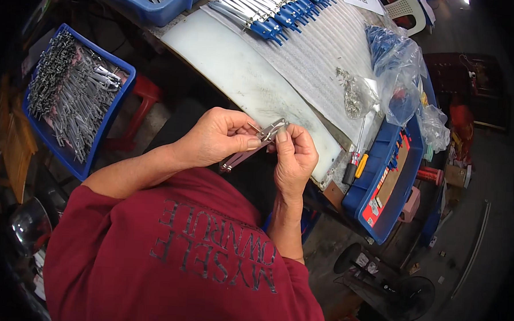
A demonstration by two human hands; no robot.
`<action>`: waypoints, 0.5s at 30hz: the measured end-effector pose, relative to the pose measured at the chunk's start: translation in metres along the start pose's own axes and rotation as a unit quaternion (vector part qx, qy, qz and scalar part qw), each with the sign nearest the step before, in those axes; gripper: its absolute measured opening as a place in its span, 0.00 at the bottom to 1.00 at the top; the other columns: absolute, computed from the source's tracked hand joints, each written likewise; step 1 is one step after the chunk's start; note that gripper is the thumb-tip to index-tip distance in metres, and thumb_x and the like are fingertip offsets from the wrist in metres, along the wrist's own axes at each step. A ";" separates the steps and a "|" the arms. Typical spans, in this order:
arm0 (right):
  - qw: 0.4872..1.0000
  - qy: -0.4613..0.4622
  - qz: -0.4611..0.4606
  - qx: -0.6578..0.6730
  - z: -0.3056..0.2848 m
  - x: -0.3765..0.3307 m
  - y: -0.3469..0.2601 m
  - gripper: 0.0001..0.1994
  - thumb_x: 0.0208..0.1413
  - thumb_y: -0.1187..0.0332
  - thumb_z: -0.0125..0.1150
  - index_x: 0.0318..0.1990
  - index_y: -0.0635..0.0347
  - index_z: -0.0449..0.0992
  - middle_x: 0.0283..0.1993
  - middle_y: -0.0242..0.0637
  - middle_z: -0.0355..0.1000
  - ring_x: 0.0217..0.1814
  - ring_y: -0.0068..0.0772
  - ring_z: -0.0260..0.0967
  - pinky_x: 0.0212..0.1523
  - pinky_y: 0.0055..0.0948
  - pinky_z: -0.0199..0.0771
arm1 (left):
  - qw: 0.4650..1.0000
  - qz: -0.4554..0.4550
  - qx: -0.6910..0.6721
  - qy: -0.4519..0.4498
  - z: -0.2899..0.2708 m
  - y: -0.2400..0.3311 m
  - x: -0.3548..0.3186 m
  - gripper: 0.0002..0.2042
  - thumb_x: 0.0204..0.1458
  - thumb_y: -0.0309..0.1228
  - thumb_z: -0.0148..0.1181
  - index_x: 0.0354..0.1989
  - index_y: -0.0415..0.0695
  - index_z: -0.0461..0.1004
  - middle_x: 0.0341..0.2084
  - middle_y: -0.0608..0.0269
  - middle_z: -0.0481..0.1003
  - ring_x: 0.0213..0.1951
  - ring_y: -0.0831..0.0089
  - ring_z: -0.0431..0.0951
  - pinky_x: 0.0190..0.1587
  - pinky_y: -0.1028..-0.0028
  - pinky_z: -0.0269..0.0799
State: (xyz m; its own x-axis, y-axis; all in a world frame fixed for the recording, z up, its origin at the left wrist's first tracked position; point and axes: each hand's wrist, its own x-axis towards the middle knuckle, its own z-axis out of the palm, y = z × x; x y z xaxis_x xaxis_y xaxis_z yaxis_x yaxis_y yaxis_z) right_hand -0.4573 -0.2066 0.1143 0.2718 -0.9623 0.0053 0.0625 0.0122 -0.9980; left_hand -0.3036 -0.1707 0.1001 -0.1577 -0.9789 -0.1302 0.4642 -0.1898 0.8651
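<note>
Close to the near edge of the white work board, both of my hands hold one silver metal tool. It is plier-like, with a joint near its upper end and long handle parts slanting down to the left. My left hand is closed, its thumb and fingers pinching the tool just below the joint. My right hand pinches at the upper, curved end with thumb and forefinger. The fingertips hide part of the joint, and any small part between them cannot be made out.
A blue crate of loose metal pieces stands left. Blue-handled metal tools lie in a row on foam sheeting. Right are a bag of small metal parts, screwdrivers, a blue bin and a fan.
</note>
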 end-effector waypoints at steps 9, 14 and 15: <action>0.997 -0.022 0.048 0.050 0.001 0.001 0.002 0.07 0.54 0.70 0.52 0.31 0.66 0.68 0.24 0.31 0.66 0.22 0.17 0.60 0.25 0.16 0.62 | 0.995 0.023 0.098 -0.013 -0.004 -0.002 0.000 0.05 0.49 0.24 0.53 0.29 0.34 0.71 0.21 0.68 0.71 0.23 0.86 0.67 0.24 0.84 0.63; 0.996 -0.049 0.052 0.044 0.000 -0.002 0.003 0.07 0.55 0.69 0.51 0.31 0.65 0.69 0.24 0.31 0.66 0.23 0.16 0.59 0.25 0.15 0.60 | 0.995 0.025 0.094 0.002 -0.002 -0.003 -0.002 0.05 0.50 0.24 0.53 0.29 0.35 0.71 0.19 0.69 0.70 0.20 0.87 0.66 0.20 0.85 0.61; 0.996 -0.052 0.053 0.040 0.000 -0.002 0.003 0.07 0.55 0.69 0.51 0.31 0.65 0.69 0.24 0.29 0.66 0.24 0.15 0.58 0.25 0.14 0.59 | 0.995 0.024 0.094 0.002 -0.001 -0.004 -0.002 0.05 0.50 0.24 0.53 0.29 0.35 0.71 0.19 0.69 0.70 0.20 0.87 0.66 0.20 0.85 0.61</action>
State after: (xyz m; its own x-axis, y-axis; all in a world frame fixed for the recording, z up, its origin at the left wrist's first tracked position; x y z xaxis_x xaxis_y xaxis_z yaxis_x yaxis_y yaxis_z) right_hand -0.4578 -0.2048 0.1116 0.3795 -0.9210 -0.0882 0.1039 0.1371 -0.9851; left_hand -0.3042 -0.1680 0.0964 -0.1359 -0.9868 -0.0883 0.3005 -0.1260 0.9454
